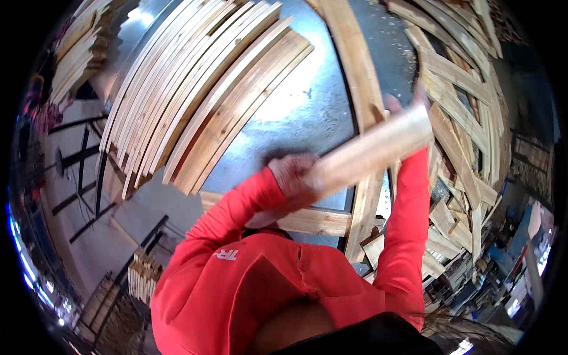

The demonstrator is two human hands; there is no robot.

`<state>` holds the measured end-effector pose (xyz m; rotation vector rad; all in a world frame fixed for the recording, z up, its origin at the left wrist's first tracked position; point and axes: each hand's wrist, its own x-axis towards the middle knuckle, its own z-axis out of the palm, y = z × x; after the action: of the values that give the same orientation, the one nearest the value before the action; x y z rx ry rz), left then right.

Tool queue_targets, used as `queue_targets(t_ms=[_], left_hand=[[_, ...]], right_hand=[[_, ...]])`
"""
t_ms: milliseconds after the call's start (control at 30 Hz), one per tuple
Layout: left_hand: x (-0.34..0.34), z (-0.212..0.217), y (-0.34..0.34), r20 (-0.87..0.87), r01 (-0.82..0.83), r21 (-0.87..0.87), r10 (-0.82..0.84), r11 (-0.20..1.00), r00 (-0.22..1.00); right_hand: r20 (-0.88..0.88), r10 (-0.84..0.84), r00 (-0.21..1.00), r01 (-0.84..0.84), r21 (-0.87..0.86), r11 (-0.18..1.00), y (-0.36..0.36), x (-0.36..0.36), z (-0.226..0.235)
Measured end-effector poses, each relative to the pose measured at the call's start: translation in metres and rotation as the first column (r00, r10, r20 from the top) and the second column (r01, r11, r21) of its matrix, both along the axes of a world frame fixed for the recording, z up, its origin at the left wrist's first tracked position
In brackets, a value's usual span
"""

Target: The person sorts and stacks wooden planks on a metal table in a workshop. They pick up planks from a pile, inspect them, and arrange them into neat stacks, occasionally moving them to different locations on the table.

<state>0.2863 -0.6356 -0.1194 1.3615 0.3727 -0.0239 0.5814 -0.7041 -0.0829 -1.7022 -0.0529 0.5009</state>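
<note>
the short plank (370, 151) is motion-blurred; it hides most of the right hand (402, 103) (only fingers show).

Bright daylight, strong glare on the metal table (307, 106), motion blur on the held board (370, 151), heavy fisheye bending with black rim.

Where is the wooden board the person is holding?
In the head view, the board is just right of centre, held between the left hand and right hand, above the metal table, crossing a wooden frame.
</note>
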Motion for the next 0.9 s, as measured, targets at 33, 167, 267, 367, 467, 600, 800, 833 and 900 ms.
queue_targets(t_ms=[33,167,267,367,467,600,800,833,900], left_hand=[[-0.002,0.003,0.008,-0.074,-0.036,0.048,0.039,0.998,0.997],[-0.003,-0.020,0.045,-0.222,-0.125,0.154,0.157,0.980,0.962],[-0.009,-0.030,0.049,-0.215,-0.238,0.174,0.273,0.956,0.938],[0.004,-0.040,0.037,-0.314,-0.350,0.184,0.392,0.919,0.864],[0.053,-0.032,0.023,-0.269,-0.393,0.390,0.511,0.833,0.816],[0.096,-0.027,-0.008,-0.158,-0.462,0.089,0.471,0.882,0.868],[-0.003,0.021,0.053,0.048,-0.182,0.930,0.386,0.318,0.921],[-0.021,0.027,0.074,-0.122,0.094,0.992,0.450,0.085,0.885],[-0.047,0.027,0.103,-0.352,0.456,0.884,0.494,-0.104,0.795]], right_hand=[[0.197,0.149,0.969,-0.136,-0.077,0.988,0.016,0.011,-0.036],[0.046,0.429,0.902,-0.378,-0.395,0.837,0.076,0.031,-0.105],[0.247,0.757,0.605,-0.133,-0.906,0.402,0.051,-0.012,-0.048],[0.169,0.687,0.706,-0.276,-0.828,0.488,-0.038,-0.032,-0.014],[-0.166,0.470,0.867,-0.492,-0.436,0.754,-0.117,-0.101,-0.010],[0.011,0.729,0.685,-0.580,-0.597,0.554,-0.112,-0.186,-0.012],[0.050,0.420,0.906,-0.335,-0.521,0.785,-0.175,-0.159,-0.105],[-0.093,0.438,0.894,-0.418,-0.528,0.740,-0.183,-0.142,-0.095],[-0.274,0.376,0.885,-0.456,-0.351,0.818,-0.182,-0.130,-0.074]])
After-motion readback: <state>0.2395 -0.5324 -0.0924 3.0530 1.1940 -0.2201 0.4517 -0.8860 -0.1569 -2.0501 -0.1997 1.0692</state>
